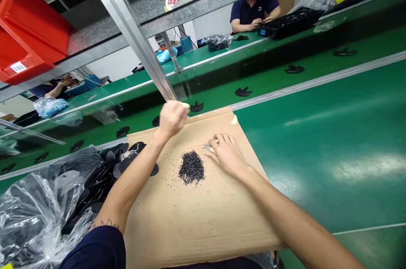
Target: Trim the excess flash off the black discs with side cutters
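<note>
My left hand [173, 120] is raised over the far left edge of the cardboard sheet [196, 235], its fingers curled into a fist. Something pale yellow shows at the fingertip side; whatever the fist holds is hidden. On the right of the sheet, my right hand [227, 154] lies over a small pair of nippers [208, 146], thumb and fingers around it. Its metal jaws point left, while most of the handles is covered. Between my hands sits a heap of tiny black plastic bits [192, 168], with loose crumbs scattered about it.
Left of the cardboard, black disc-shaped parts [95, 182] spill from a clear plastic bag [28, 209]. Black parts [243, 91] lie spaced along the green belt [266, 78] beyond. A metal post [127, 19] and red bin [28, 28] stand upper left. A co-worker [255, 9] sits across.
</note>
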The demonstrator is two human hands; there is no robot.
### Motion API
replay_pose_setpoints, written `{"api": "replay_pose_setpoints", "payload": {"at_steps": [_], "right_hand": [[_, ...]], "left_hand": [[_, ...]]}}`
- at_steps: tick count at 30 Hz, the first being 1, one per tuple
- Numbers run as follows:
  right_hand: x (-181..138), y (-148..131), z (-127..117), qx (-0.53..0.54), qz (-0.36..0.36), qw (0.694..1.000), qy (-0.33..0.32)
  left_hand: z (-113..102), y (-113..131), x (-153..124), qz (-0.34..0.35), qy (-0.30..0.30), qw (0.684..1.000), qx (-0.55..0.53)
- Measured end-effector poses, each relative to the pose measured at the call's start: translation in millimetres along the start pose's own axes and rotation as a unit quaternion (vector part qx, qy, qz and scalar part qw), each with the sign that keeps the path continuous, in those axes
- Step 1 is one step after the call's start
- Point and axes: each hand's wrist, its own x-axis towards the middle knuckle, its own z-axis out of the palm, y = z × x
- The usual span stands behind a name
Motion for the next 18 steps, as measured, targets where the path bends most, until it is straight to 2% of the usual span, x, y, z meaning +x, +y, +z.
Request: {"api": "replay_pose_setpoints", "payload": {"at_steps": [1, 3, 5, 8, 11, 14, 18], "right_hand": [[0.4, -0.2, 0.0, -0.002, 0.002, 1.000, -0.002], [0.7, -0.6, -0.9, 0.001, 0.003, 1.000, -0.007], [0.1, -1.0, -2.8, 0.011, 0.003, 1.000, -0.015], [-2.4, -1.8, -7.2, 0.016, 0.006, 1.000, -0.024], [-5.2, -2.9, -11.7, 0.002, 0.009, 1.000, -0.027], [-7.3, -4.0, -15.0, -0.005, 0.009, 0.999, -0.030], [-8.3, -4.7, -16.9, 0.000, 0.001, 1.000, -0.029]], "left_hand": [[7.7, 15.9, 4.3, 0.028, -0.082, 0.996, -0.005], [26.9, 40.2, 17.6, -0.018, -0.221, 0.975, 0.001], [47.8, 52.4, 34.6, -0.074, -0.262, 0.962, 0.012], [74.2, 54.4, 56.4, -0.162, -0.276, 0.947, 0.037], [90.0, 50.8, 65.6, -0.228, -0.280, 0.931, 0.053], [95.8, 48.6, 65.4, -0.249, -0.269, 0.929, 0.045], [92.2, 44.7, 61.1, -0.253, -0.249, 0.935, -0.007]]}}
